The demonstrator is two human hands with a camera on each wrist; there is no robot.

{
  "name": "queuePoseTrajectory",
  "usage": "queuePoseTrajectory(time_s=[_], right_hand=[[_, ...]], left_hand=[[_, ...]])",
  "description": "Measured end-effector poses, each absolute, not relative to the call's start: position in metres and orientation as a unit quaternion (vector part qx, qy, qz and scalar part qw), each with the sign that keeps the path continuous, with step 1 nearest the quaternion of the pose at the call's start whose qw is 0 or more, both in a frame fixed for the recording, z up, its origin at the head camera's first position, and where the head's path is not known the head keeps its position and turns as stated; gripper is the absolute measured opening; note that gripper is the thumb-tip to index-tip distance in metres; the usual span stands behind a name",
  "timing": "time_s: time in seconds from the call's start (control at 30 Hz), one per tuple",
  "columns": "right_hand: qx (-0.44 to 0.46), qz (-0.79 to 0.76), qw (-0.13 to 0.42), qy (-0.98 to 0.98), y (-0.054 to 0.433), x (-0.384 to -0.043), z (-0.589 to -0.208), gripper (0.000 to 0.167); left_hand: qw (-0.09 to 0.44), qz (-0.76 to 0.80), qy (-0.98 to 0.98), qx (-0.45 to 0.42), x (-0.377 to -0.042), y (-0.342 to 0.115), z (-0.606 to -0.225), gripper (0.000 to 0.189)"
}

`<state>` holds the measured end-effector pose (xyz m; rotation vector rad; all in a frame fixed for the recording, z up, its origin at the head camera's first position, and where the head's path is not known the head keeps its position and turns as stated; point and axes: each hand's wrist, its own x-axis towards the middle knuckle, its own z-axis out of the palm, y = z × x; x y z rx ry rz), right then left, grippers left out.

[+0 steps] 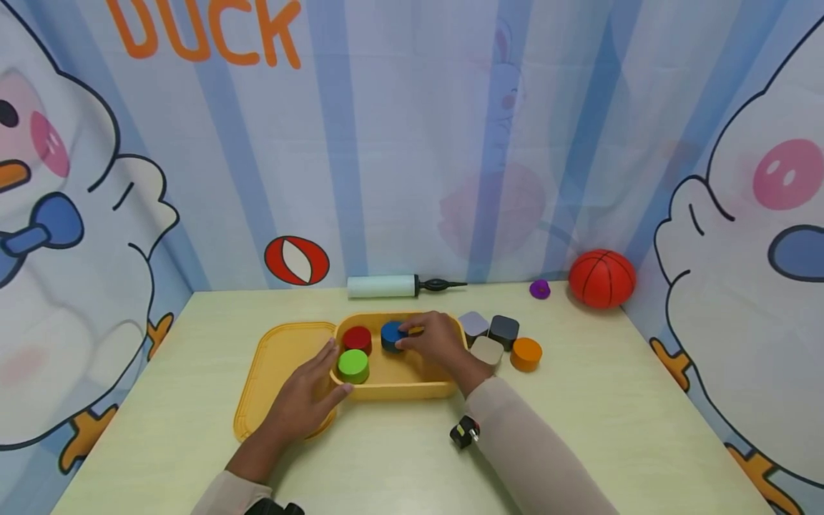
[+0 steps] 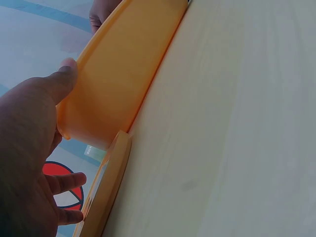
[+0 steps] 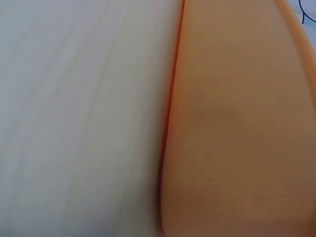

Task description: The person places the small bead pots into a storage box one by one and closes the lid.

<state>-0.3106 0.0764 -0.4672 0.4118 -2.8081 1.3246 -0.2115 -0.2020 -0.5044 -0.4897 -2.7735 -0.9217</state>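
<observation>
A yellow-orange box [image 1: 395,392] stands on the table, with a red round block [image 1: 357,339] and a green round block [image 1: 354,366] in its left end. My right hand [image 1: 438,343] reaches in over its right side and pinches a blue round block [image 1: 390,336] between thumb and fingers. At the box's near left corner, my left hand [image 1: 301,400] rests with thumb on the front rim and fingers stretched along the left end. The left wrist view shows its thumb [image 2: 66,74] against the box wall and other fingers spread. The right wrist view shows only box wall [image 3: 237,123] and tabletop.
A yellow lid [image 1: 264,379] lies left of the box, partly under my left hand. Right of it sit lavender [image 1: 473,323], dark grey [image 1: 504,329], beige [image 1: 487,350] and orange [image 1: 526,354] blocks. Behind are a pump [image 1: 383,286], a purple piece [image 1: 540,289] and a red ball [image 1: 601,279].
</observation>
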Motion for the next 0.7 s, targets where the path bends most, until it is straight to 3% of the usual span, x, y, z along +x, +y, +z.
queuePoseTrajectory(time_s=[0.3,0.7], right_hand=[[0.137,0.41,-0.045,-0.901,0.0702,-0.3096,-0.4717,0.031],[0.162,0.41,-0.049,-0.896,0.0701,-0.3084,-0.4695,0.031]], left_hand=[[0.089,-0.317,-0.93,-0.165,-0.2108,-0.2023,-0.5034,0.079],[0.085,-0.318,-0.93,-0.163,-0.2102,-0.2021,-0.503,0.078]])
